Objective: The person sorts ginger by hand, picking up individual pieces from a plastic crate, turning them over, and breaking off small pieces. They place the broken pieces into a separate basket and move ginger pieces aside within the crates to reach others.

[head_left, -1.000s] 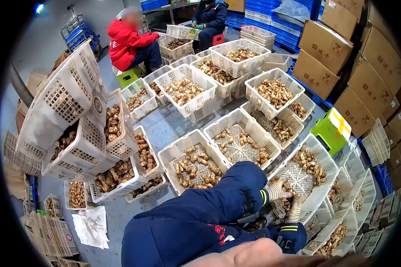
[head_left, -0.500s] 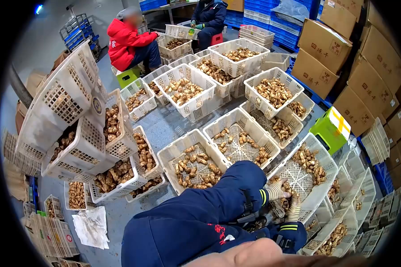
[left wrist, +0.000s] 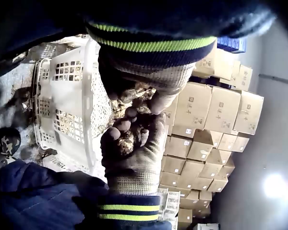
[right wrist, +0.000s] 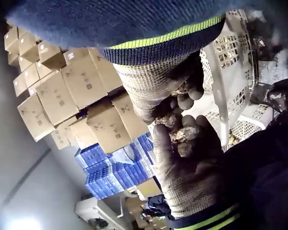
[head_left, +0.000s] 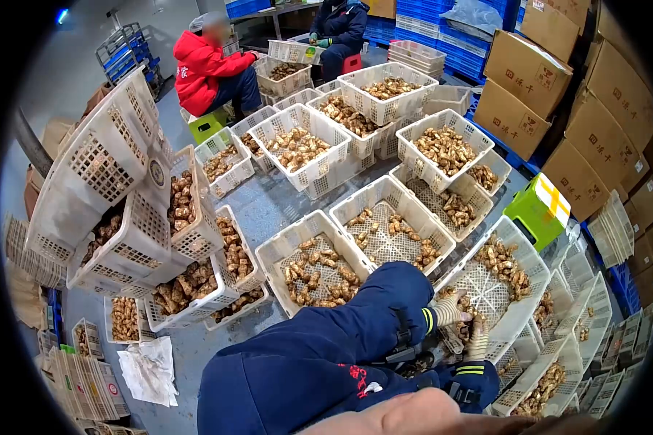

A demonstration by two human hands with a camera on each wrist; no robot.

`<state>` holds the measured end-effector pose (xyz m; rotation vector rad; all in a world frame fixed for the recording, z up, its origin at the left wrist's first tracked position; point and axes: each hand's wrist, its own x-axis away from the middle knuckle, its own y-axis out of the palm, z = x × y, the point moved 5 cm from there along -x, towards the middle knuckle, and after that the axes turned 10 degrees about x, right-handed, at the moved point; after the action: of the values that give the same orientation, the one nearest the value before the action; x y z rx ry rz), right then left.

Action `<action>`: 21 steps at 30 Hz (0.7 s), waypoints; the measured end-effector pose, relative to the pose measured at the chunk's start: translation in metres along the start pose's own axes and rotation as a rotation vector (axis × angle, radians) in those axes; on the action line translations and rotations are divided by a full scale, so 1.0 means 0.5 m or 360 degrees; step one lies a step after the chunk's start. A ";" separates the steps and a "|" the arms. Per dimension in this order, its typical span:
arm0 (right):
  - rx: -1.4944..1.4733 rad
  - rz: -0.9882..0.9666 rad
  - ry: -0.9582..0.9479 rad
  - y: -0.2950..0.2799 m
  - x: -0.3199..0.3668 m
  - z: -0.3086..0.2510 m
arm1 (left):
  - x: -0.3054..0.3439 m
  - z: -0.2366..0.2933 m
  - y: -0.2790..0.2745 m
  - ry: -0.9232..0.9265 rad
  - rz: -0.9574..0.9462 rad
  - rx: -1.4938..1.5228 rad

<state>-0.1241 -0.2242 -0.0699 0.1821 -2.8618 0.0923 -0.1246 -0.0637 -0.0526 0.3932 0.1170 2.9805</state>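
Both hands wear pale knit gloves with dark fingers and are close together over the near edge of a white crate (head_left: 521, 317) at the right. My left hand (head_left: 451, 309) curls round brown knobbly pieces (right wrist: 187, 134), seen in the right wrist view. Beside it, my right hand (head_left: 477, 342) has its fingers bent round another brown piece (left wrist: 126, 144), clearest in the left wrist view. More pieces (head_left: 502, 267) lie along the crate's far side, and its latticed floor shows between.
Two white crates (head_left: 263, 255) (head_left: 335, 212) with scattered pieces stand left of the hands. Stacked crates (head_left: 141, 235) rise at far left. A green stool (head_left: 533, 210), cartons (head_left: 530, 80) and nested crates (head_left: 609, 232) are at right. Two seated people (head_left: 209, 72) (head_left: 339, 32) are at the back.
The fingers have shifted slightly around the pieces while both hands stay in the same place. The head view has moved very little.
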 end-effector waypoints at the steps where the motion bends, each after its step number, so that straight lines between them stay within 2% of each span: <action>1: -0.0005 -0.0005 0.0000 0.001 -0.001 -0.001 | -0.004 -0.006 0.002 0.0011 0.0007 0.0011; 8: -0.0008 0.0026 -0.0003 -0.005 -0.003 0.008 | 0.004 0.002 -0.001 0.0027 -0.0014 0.0121; 9: -0.0003 0.0031 0.0002 -0.006 -0.004 0.012 | 0.001 -0.001 -0.002 0.0088 0.0041 -0.0019; 21: -0.0009 0.0099 0.0025 -0.027 -0.008 0.038 | 0.008 0.010 0.002 -0.0001 -0.0039 -0.0039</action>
<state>-0.1238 -0.2387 -0.0886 0.0910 -2.8521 0.0974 -0.1272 -0.0640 -0.0467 0.3870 0.0844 2.9549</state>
